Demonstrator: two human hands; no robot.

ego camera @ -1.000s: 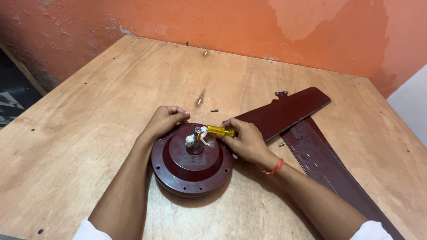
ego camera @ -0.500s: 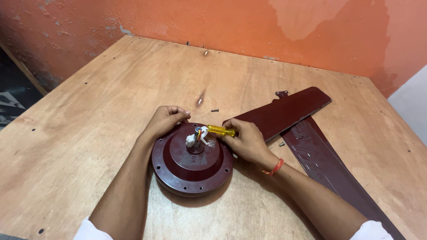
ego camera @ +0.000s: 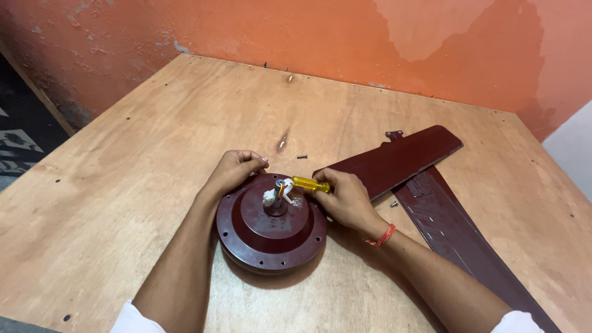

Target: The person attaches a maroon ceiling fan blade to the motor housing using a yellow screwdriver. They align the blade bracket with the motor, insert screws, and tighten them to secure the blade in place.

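A dark red round fan motor housing (ego camera: 271, 228) lies flat on the plywood table (ego camera: 154, 160). White connectors and coloured wires (ego camera: 275, 194) stick up from its centre shaft. My left hand (ego camera: 233, 171) rests curled on the housing's far left rim. My right hand (ego camera: 346, 198) grips a yellow-handled screwdriver (ego camera: 310, 184), its tip pointing left toward the centre wires. A red thread band circles my right wrist.
Two dark red fan blades (ego camera: 394, 159) (ego camera: 462, 237) lie to the right of the motor, one crossing the other. A loose screw (ego camera: 301, 156) lies just beyond my hands, another (ego camera: 393, 203) beside the blades. An orange wall backs the table.
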